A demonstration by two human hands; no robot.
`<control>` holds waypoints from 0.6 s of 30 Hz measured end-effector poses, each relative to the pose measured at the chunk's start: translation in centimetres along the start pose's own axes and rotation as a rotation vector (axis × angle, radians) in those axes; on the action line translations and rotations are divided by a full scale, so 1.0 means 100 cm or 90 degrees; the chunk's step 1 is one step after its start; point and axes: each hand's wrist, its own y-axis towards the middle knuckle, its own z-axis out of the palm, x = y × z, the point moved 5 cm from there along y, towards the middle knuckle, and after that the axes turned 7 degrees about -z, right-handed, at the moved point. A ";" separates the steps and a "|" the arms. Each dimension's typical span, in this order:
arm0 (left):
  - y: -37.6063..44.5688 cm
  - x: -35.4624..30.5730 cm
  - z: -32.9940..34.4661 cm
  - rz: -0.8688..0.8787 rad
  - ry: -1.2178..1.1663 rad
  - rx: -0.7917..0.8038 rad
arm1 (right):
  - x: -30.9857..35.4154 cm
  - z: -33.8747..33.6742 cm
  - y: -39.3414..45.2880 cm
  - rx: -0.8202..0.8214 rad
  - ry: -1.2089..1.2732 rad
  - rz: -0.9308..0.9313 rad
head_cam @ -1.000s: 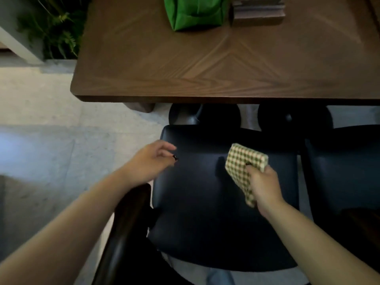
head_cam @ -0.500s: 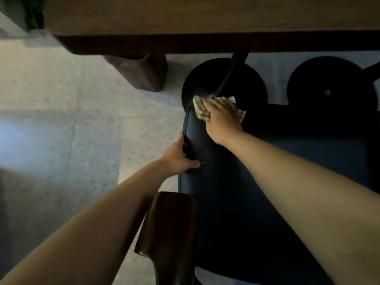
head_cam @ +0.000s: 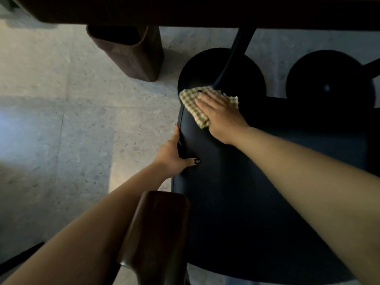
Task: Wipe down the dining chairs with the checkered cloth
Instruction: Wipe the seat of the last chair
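A dark blue padded dining chair seat (head_cam: 236, 202) fills the lower middle of the head view. The green-and-cream checkered cloth (head_cam: 193, 105) lies flat at the seat's far left corner. My right hand (head_cam: 220, 116) presses it down with straight fingers spread over it. My left hand (head_cam: 174, 153) grips the seat's left edge, thumb on top and fingers curled round the rim. The chair's brown wooden backrest (head_cam: 156, 233) stands near me between my forearms.
The wooden table's underside (head_cam: 205, 9) runs along the top, with its thick brown leg (head_cam: 131, 50) at upper left. Two round black chair bases (head_cam: 222, 75) (head_cam: 329, 79) sit on the grey speckled floor (head_cam: 61, 120). A second dark seat lies at the right.
My right hand went from holding the cloth above mid-seat to pressing it flat on the far left corner, then spread it a little. My left hand took hold of the seat edge. The view dropped below the table.
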 end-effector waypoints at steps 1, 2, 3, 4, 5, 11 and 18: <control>0.000 0.000 0.000 0.001 0.009 -0.002 | 0.001 -0.001 0.004 -0.021 0.014 0.053; 0.000 0.000 0.000 0.002 0.023 0.002 | 0.006 0.000 0.009 -0.036 0.016 0.095; 0.000 -0.001 -0.001 0.007 0.043 0.013 | 0.014 0.004 0.013 -0.040 0.010 0.121; -0.001 -0.002 -0.002 0.015 0.069 0.029 | 0.023 0.007 0.017 -0.037 0.002 0.132; -0.002 -0.005 -0.004 0.025 0.105 0.047 | 0.028 0.009 0.019 -0.032 -0.005 0.136; -0.005 -0.046 -0.021 0.071 0.505 0.064 | -0.011 0.000 -0.001 -0.029 -0.035 0.095; -0.003 -0.111 0.005 0.048 0.626 0.083 | -0.117 -0.015 -0.090 -0.080 -0.046 0.242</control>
